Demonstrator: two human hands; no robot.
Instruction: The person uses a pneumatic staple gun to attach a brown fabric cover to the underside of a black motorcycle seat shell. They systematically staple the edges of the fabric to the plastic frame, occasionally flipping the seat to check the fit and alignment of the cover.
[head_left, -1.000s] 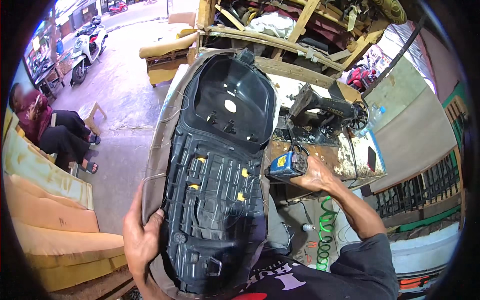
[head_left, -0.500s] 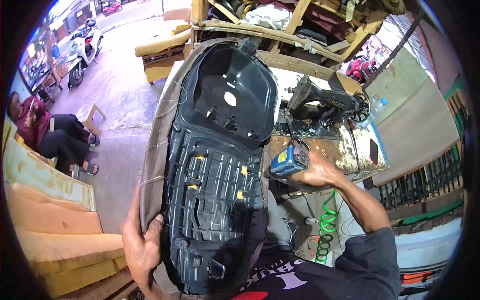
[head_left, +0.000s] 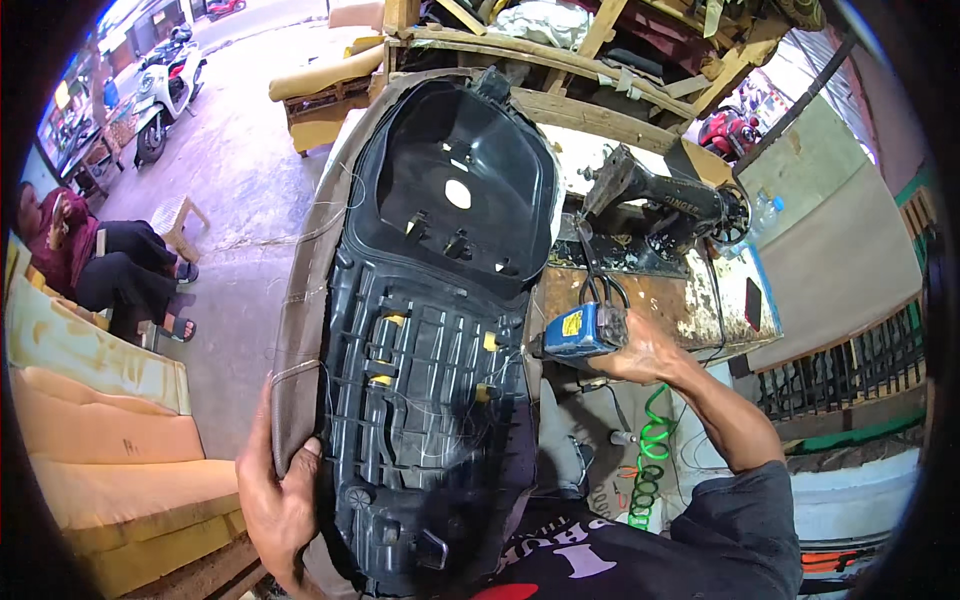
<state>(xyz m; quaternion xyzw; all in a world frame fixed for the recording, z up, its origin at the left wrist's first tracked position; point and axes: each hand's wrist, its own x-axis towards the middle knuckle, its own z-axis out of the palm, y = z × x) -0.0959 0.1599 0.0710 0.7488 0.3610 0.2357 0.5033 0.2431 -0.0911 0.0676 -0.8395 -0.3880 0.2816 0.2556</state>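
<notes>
A motorcycle seat lies underside up before me, its black ribbed plastic base (head_left: 420,330) facing the camera. A brown-grey seat cover (head_left: 305,300) with loose threads wraps its left side. My left hand (head_left: 280,495) is closed on the cover's edge at the lower left, thumb on top and fingers on the outer side. My right hand (head_left: 640,350) grips a blue staple gun (head_left: 585,332) beside the seat's right edge; the handle is mostly hidden by the hand. Just beyond the gun, dark-handled scissors (head_left: 603,290) lie on the worn sewing table (head_left: 670,300).
An old black sewing machine (head_left: 670,205) stands on the table, with a phone (head_left: 752,303) and a plastic bottle (head_left: 768,212) near it. A coiled green air hose (head_left: 655,440) hangs below. Foam cushions (head_left: 120,430) lie at left; a person (head_left: 110,255) sits beyond them.
The staple gun has turned slightly and moved a little to the right, uncovering the scissors' handles. My left hand has shifted slightly left and down along the cover's edge.
</notes>
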